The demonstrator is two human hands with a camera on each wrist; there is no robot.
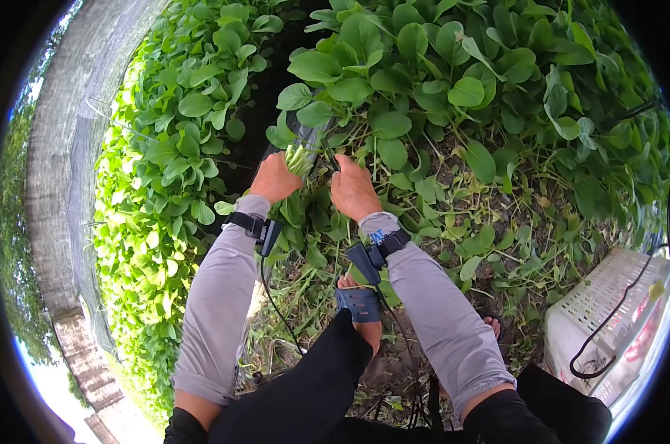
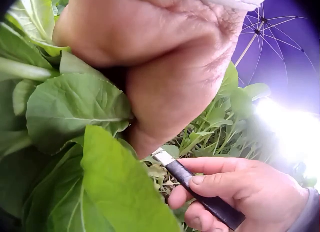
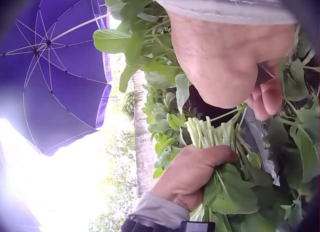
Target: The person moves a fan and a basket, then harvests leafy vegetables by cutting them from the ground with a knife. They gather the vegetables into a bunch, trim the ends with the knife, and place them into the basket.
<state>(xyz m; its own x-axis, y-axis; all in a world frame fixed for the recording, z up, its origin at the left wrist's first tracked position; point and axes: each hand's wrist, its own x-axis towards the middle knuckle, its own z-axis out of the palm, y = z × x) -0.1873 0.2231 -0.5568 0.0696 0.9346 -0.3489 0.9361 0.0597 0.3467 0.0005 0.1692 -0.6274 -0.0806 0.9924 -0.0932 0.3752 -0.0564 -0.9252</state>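
My left hand [image 1: 276,177] grips a bunch of leafy greens [image 3: 212,133], its fingers wrapped round the stalks. The pale cut stalk ends line up above the fist in the right wrist view, and broad green leaves hang below it. My right hand [image 1: 354,189] is just to the right of the bunch, over the plant bed. In the left wrist view it holds a short knife [image 2: 220,208] by its dark handle, thumb along the top. The knife's flat metal blade points toward the left hand, which hides part of it.
Growing greens [image 1: 424,66] fill the bed ahead, with another row [image 1: 179,126] at the left. Cut leaves litter the soil near a sandalled foot [image 1: 359,302]. A white plastic crate [image 1: 601,285] stands at right. A purple umbrella [image 3: 65,87] spreads overhead. Cables hang from both wrists.
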